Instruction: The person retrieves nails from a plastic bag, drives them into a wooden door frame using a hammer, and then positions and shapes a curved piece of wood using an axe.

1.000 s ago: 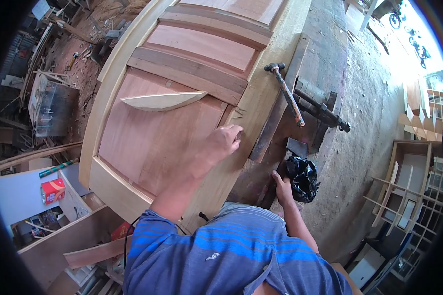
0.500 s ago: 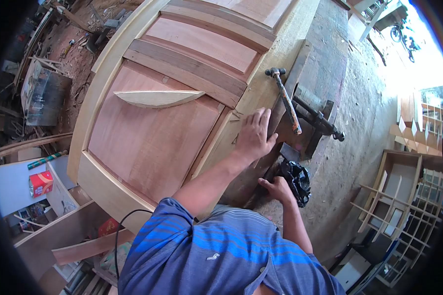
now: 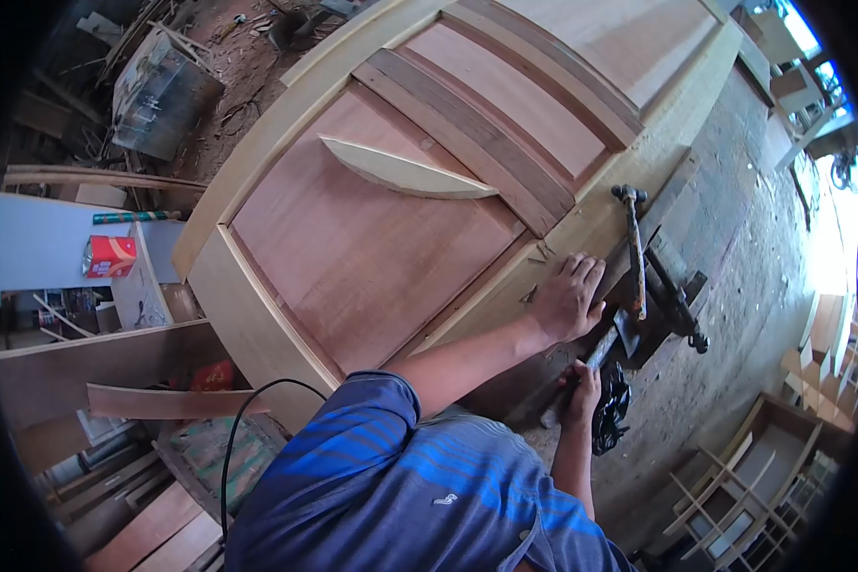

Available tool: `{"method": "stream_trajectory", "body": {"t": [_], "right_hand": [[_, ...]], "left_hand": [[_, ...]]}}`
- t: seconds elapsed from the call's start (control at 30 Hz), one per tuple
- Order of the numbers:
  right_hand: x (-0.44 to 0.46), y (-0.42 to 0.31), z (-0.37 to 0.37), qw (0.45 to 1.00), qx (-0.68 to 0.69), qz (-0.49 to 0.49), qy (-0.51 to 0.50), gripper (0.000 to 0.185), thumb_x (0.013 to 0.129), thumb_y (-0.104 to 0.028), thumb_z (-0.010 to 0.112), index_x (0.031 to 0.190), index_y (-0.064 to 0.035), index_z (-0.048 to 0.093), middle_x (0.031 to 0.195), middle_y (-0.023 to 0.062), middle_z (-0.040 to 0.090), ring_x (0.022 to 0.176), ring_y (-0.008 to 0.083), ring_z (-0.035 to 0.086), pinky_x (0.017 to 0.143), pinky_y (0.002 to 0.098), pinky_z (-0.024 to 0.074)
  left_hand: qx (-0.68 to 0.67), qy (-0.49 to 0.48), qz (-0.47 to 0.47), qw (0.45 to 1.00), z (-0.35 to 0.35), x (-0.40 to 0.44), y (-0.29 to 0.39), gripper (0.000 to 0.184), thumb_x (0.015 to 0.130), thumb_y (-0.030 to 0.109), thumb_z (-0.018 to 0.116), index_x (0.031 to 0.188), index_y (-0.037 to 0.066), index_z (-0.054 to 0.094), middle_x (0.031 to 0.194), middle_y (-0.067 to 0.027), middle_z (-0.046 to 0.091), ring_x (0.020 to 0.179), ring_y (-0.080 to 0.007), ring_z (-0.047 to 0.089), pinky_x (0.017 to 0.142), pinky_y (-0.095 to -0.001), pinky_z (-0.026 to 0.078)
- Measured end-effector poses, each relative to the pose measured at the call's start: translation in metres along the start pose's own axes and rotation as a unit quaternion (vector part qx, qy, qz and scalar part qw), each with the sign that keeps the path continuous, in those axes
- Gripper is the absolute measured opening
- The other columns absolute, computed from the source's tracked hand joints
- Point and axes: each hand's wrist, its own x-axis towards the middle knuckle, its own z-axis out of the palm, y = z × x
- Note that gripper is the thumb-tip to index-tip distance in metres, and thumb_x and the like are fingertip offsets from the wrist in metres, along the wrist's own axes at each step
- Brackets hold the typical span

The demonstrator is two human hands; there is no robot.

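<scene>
My left hand (image 3: 567, 300) lies flat with its fingers out on the pale edge rail of a wooden panelled door (image 3: 372, 276). A few small nails (image 3: 541, 251) lie on the rail just beyond my fingertips. Lower down, my right hand (image 3: 582, 389) is wrapped around a tool with a pale handle (image 3: 601, 349) and a flat metal blade (image 3: 626, 334); its exact kind is unclear. Beside that hand is a black plastic bag (image 3: 612, 412). A ball-peen hammer (image 3: 636, 253) rests past my left hand. On the door panel sits a curved strip of pale wood (image 3: 405, 173).
A metal clamp (image 3: 677, 305) projects from the bench edge (image 3: 720, 181). Wooden lattice frames (image 3: 744, 486) stand at the lower right. Left of the door are an open cabinet (image 3: 153, 276) with a red packet (image 3: 110, 255), and a black cable (image 3: 234, 429).
My right hand has closed around the tool's handle, and its blade has lifted beside the bag. My left hand remains on the rail. The whole view has shifted and turned.
</scene>
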Motion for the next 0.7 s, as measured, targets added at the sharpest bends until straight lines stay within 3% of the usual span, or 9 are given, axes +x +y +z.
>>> {"method": "stream_trajectory", "body": {"t": [0.23,0.5,0.7], "right_hand": [[-0.006,-0.008,-0.015,0.998,-0.055,-0.013,-0.004,0.016,0.101,-0.015,0.066,0.111,-0.0048,0.059,0.082,0.008,0.063,0.063,0.0213,0.065,0.057,0.0372,0.057],[-0.014,-0.026,0.002,0.994,-0.1,0.039,0.025,0.015,0.101,-0.014,0.067,0.112,-0.0062,0.061,0.08,0.0066,0.062,0.063,0.0212,0.063,0.058,0.0391,0.0567],[-0.016,-0.047,0.004,0.983,-0.165,0.063,0.045,0.015,0.101,-0.013,0.07,0.111,-0.007,0.06,0.08,0.0075,0.065,0.06,0.022,0.065,0.055,0.0387,0.0578]], "left_hand": [[-0.002,0.005,-0.007,1.0,0.006,-0.003,-0.003,0.076,0.088,0.033,0.079,0.147,-0.009,0.058,0.145,-0.0235,0.062,0.141,-0.0391,0.054,0.125,-0.0485,0.039],[-0.072,-0.005,-0.042,0.996,0.004,-0.003,-0.005,0.076,0.088,0.029,0.081,0.15,-0.007,0.056,0.15,-0.0231,0.059,0.145,-0.04,0.051,0.129,-0.0509,0.036],[-0.072,0.039,-0.017,0.997,0.007,-0.007,-0.009,0.07,0.09,0.03,0.081,0.145,-0.008,0.06,0.144,-0.0244,0.063,0.144,-0.0408,0.054,0.129,-0.0509,0.037]]}}
